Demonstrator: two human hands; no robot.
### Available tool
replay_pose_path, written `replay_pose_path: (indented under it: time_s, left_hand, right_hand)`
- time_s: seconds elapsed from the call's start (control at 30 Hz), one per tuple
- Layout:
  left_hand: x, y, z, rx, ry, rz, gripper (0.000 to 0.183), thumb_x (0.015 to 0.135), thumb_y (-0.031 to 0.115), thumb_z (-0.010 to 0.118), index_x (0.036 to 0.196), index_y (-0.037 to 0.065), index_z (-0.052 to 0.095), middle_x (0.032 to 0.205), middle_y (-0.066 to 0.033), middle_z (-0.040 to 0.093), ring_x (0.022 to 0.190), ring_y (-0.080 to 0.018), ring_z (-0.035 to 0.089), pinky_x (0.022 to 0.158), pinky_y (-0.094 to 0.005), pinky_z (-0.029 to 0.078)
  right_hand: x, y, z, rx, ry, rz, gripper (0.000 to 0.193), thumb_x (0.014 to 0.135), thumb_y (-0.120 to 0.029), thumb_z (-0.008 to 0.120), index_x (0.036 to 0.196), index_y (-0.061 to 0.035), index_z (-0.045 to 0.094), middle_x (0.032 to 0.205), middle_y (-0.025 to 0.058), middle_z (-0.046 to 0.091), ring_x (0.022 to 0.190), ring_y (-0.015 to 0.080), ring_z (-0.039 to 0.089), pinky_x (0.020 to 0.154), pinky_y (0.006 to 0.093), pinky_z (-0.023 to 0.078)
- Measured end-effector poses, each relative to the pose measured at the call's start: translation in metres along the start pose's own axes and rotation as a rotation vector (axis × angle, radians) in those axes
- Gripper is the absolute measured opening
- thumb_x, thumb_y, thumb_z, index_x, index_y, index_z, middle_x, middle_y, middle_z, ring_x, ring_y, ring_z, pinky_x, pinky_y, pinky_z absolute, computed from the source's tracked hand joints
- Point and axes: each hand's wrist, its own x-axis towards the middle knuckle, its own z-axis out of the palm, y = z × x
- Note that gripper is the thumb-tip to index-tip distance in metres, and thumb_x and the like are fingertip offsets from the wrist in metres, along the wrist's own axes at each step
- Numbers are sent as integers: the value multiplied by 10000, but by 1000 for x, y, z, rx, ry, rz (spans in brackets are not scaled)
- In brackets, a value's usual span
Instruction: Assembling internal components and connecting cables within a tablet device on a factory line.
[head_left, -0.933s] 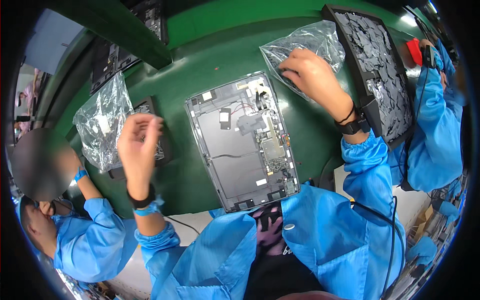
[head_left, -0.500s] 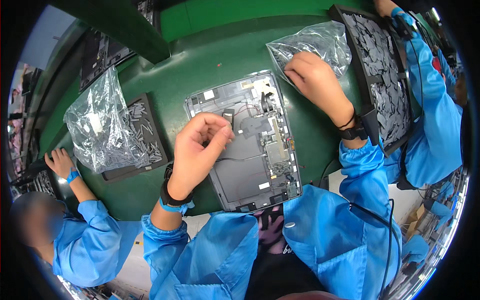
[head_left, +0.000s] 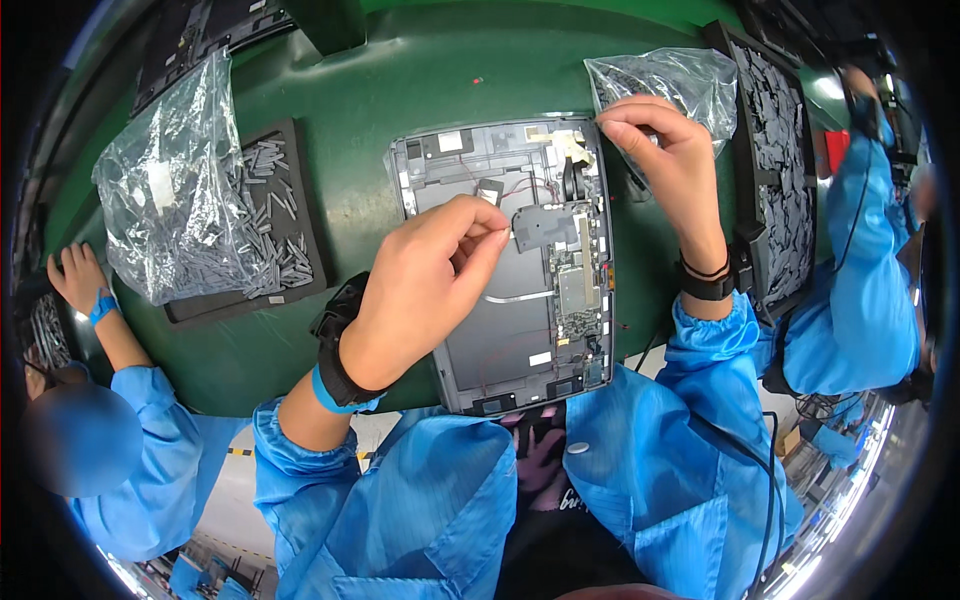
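Observation:
In front of me an open tablet-like device housing (head_left: pixel 478 345) lies with its inside up. A circuit board (head_left: pixel 578 290), thin wires and a dark grey plate (head_left: pixel 545 228) show along its right side. Above the middle of the housing, my left hand (head_left: pixel 420 285) is closed in a pinch, its fingertips near the left edge of that plate. My right hand (head_left: pixel 668 150) is pinched too, at the housing's upper right corner beside a clear plastic bag (head_left: pixel 690 75). Whatever either pinch holds is too small or hidden to make out.
To the left, a clear bag (head_left: pixel 165 200) rests over a dark foam tray (head_left: pixel 318 250) of small grey strips. A black tray (head_left: pixel 760 190) with grey pieces stands at right. A green post (head_left: pixel 330 25) rises at the back. Co-workers sit on both sides.
My right hand has moved from over the bag to the housing's upper right corner. My left hand has shifted right, toward the dark plate. The view has tilted slightly.

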Motion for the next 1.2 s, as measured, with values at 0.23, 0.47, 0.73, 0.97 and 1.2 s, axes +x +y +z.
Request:
replay_pose_path:
  time_s: [0.23,0.47,0.73,0.97,1.2]
  left_hand:
    - [-1,-1,-1,56,-18,-25,109,861,26,666,967,4,655,833,-66,692,727,-116,656,632,-241,512]
    - [-2,0,0,58,-13,-61,114,859,13,660,973,-1,652,835,-71,694,730,-117,661,632,-246,516]
    - [-1,3,2,57,3,-43,120,857,13,661,976,-3,655,827,-71,695,715,-115,657,637,-246,518]
    - [-3,2,2,58,18,-67,122,865,22,662,984,-1,664,845,-69,697,708,-117,653,639,-246,519]
    - [-1,-3,-2,118,7,-1,197,902,26,634,1092,-7,673,923,-97,707,750,-126,661,665,-244,527]
  right_hand:
    - [6,-4,1,-259,-86,-5,95,773,-89,755,868,-93,763,884,52,644,912,221,584,866,343,447]
    - [7,0,3,-22,-107,123,232,803,-59,723,1034,-56,695,773,-6,594,691,78,521,631,238,421]
    - [5,6,18,186,-134,329,188,855,-47,627,1039,-9,622,618,-55,521,571,20,445,534,202,347]
    - [-1,-5,25,25,-126,297,243,805,-29,617,1048,-21,604,601,-9,498,570,69,471,549,254,391]
    - [-7,-3,20,2,-29,183,327,849,-55,622,1174,-46,584,630,17,509,559,91,468,537,275,409]
